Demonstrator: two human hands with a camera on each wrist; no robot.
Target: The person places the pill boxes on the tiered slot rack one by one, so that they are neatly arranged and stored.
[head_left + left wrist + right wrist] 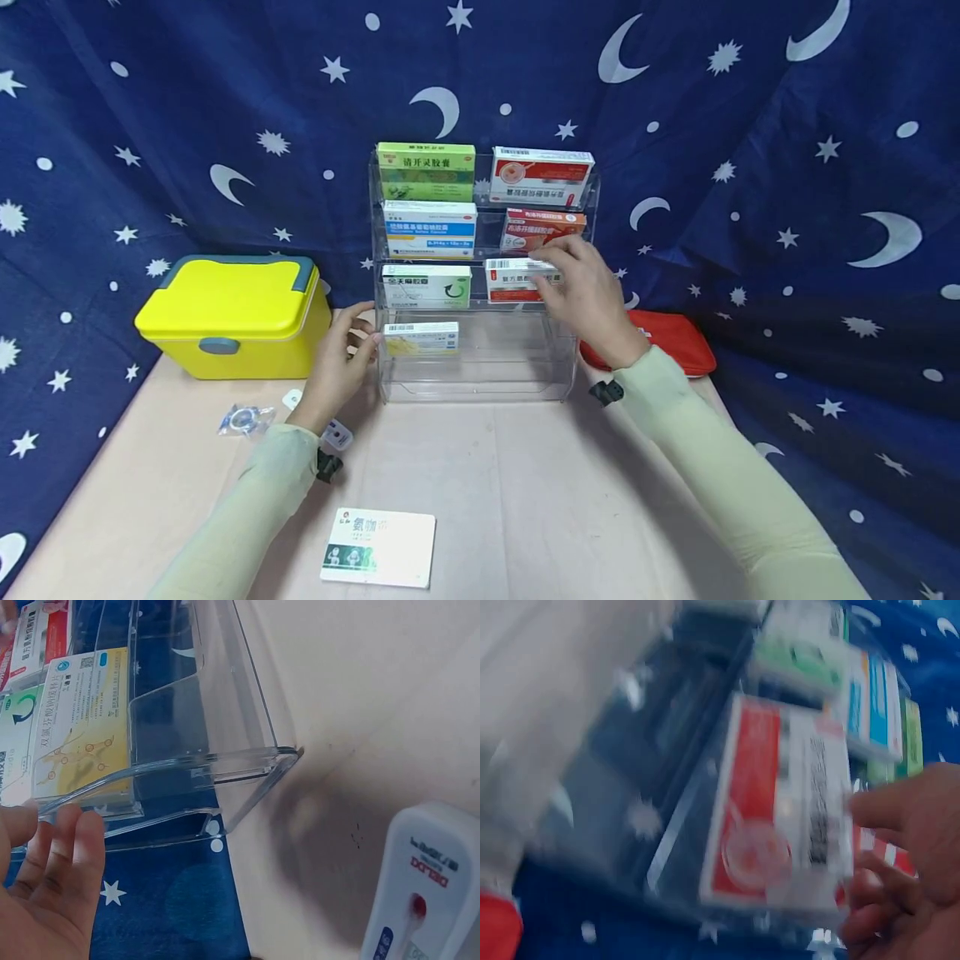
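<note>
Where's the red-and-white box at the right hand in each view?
Head: red-and-white box on the third tier's right side, at the right hand.
Left wrist: only a red-and-white sliver at top left; cannot confirm.
Right wrist: centre, blurred.
Shared landmark: clear acrylic rack.

Backdrop [225, 100]: dark blue cloth w/ white stars & moons, draped across the whole upper frame & down both sides, creased at right. Table [525, 500]: covered in pale pink/beige sheet, lower centre. Scene is evenly lit; soft shadows are cast.
</note>
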